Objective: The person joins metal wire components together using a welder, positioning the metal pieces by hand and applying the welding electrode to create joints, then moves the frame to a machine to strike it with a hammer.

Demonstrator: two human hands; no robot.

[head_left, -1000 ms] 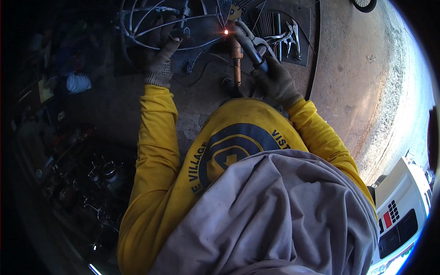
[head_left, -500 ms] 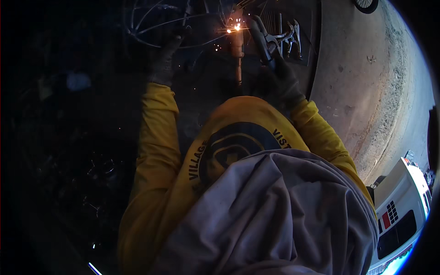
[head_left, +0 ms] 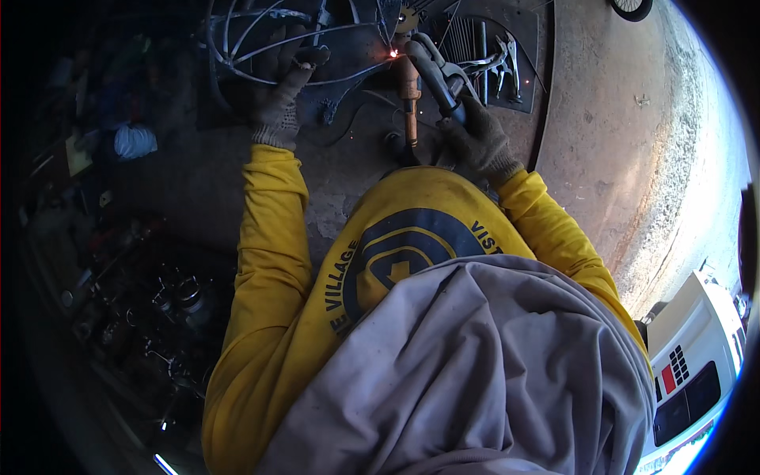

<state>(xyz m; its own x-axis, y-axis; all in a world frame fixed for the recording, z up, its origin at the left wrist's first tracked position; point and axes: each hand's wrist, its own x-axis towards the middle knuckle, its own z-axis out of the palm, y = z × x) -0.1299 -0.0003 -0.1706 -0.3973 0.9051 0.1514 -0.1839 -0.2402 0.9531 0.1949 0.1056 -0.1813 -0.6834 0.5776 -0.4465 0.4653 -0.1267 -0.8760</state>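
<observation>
Both my hands wear grey knit gloves. My left hand (head_left: 283, 93) is closed at the curved rim of a metal wire frame (head_left: 269, 49), whose bent rods spread across the top left. My right hand (head_left: 481, 133) grips the dark handle of a welding gun (head_left: 434, 73). Its curved neck points up and left, to a small red-hot spot (head_left: 393, 54) at the frame's right end. Just below that spot lies an orange angle grinder (head_left: 408, 89), between my hands and touched by neither. Some left fingertips are hard to make out against the dark background.
Locking pliers (head_left: 507, 67) and several thin rods (head_left: 465, 39) lie on a dark plate right of the welding gun. A pale bundle (head_left: 135, 142) and dark metal parts (head_left: 186, 297) are at left. Concrete ground (head_left: 602, 119) and a white vehicle (head_left: 693, 372) lie to the right.
The bright arc with its flying sparks has died down to a small red glow, and the scene looks brighter. The welding gun and my right hand have shifted slightly left.
</observation>
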